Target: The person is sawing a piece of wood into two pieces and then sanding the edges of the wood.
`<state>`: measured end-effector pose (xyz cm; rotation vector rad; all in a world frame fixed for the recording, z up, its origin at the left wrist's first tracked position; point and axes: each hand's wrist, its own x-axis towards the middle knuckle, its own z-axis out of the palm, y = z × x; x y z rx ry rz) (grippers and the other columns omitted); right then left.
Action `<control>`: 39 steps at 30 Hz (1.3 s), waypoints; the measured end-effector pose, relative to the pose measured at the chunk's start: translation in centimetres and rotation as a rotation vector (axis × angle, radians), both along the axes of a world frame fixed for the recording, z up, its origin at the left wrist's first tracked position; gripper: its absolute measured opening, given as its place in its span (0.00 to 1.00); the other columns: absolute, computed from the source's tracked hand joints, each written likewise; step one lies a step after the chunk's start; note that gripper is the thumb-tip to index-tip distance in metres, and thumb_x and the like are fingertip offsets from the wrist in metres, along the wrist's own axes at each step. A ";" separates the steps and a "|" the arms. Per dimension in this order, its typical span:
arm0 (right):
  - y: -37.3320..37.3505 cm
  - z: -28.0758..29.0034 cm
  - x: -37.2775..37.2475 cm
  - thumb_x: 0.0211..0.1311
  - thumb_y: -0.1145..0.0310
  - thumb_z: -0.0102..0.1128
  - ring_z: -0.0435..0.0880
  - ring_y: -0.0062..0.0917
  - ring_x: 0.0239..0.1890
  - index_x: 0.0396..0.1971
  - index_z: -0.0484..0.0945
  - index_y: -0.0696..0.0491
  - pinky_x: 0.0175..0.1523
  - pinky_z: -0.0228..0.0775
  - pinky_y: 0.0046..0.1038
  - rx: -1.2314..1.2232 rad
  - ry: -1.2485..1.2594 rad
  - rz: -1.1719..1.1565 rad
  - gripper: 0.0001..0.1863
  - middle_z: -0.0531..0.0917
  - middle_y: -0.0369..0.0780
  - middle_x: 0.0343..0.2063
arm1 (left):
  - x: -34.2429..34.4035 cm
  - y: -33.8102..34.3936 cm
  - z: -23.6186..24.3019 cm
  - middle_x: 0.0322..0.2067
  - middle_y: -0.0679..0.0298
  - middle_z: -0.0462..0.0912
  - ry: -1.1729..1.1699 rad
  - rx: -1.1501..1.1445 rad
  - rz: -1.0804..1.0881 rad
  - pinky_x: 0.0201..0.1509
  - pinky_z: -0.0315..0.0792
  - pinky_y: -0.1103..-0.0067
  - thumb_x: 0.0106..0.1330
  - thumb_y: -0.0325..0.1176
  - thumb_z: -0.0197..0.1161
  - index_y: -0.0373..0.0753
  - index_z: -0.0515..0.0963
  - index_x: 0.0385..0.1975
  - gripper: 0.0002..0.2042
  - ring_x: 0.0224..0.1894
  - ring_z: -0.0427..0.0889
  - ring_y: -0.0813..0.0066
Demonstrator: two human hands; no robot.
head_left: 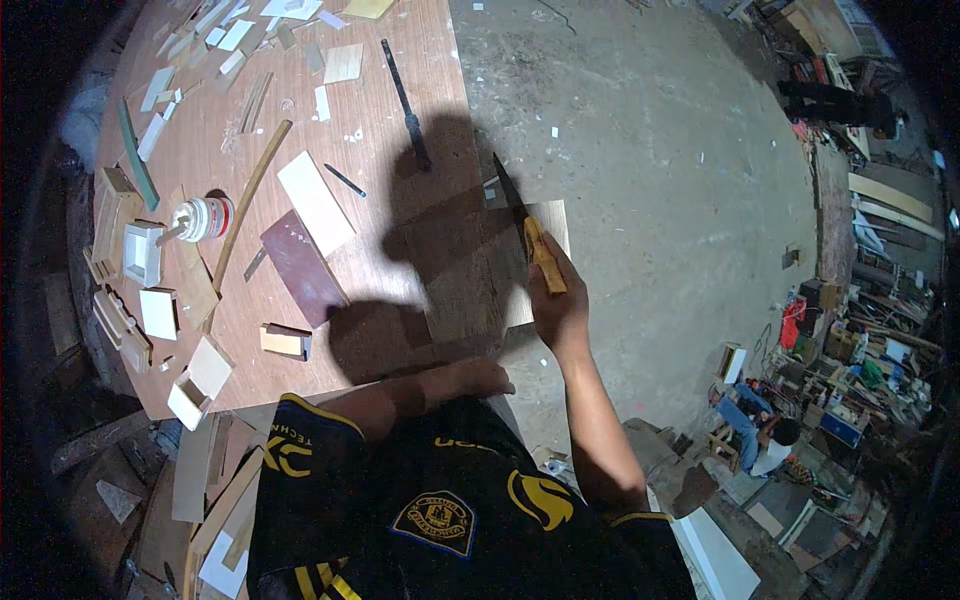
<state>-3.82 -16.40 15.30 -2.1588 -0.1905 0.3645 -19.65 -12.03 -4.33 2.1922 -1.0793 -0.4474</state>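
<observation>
My right hand [563, 310] is closed round the yellow-brown wooden handle of what looks like a handsaw [515, 205]. Its narrow dark blade points away from me, above the table's right edge. Beneath it a flat wooden board [465, 275] lies partly on the table and sticks out past that edge, mostly in shadow. My left hand [485, 378] is close to my body by the board's near side, fingers stretched to the right and holding nothing that shows. Shadow blurs its fingertips, and I cannot tell if it touches the board.
On the brown table [330, 260] lie a maroon panel [300, 265], a white panel [316, 203], a pen [345, 180], a long dark tool [403, 95], a curved wood strip [250, 210], a white tub [203, 218] and several offcuts. A person [765, 430] sits among clutter at right.
</observation>
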 end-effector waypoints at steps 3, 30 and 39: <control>0.1 0.6 0.3 0.68 0.74 0.55 0.79 0.28 0.56 0.63 0.69 0.59 0.60 0.68 0.26 -0.002 -0.021 0.012 0.24 0.80 0.48 0.55 | -0.1 0.4 1.9 0.30 0.56 0.82 0.100 -0.106 0.116 0.41 0.76 0.58 0.67 0.38 0.57 0.43 0.78 0.35 0.07 0.32 0.82 0.51; 0.3 7.5 1.0 0.65 0.77 0.54 0.77 0.42 0.60 0.63 0.68 0.59 0.62 0.67 0.30 -0.081 0.155 0.005 0.25 0.77 0.54 0.57 | 16.4 10.9 7.4 0.67 0.61 0.67 0.217 0.105 1.154 0.75 0.44 0.52 0.68 0.48 0.54 0.44 0.73 0.61 0.25 0.72 0.58 0.54; -0.4 9.9 0.2 0.65 0.79 0.55 0.76 0.32 0.62 0.65 0.67 0.57 0.63 0.66 0.29 -0.070 0.269 -0.024 0.27 0.77 0.51 0.58 | 16.2 11.8 8.5 0.67 0.63 0.67 0.255 0.176 1.180 0.74 0.45 0.52 0.70 0.47 0.53 0.45 0.73 0.61 0.23 0.72 0.59 0.56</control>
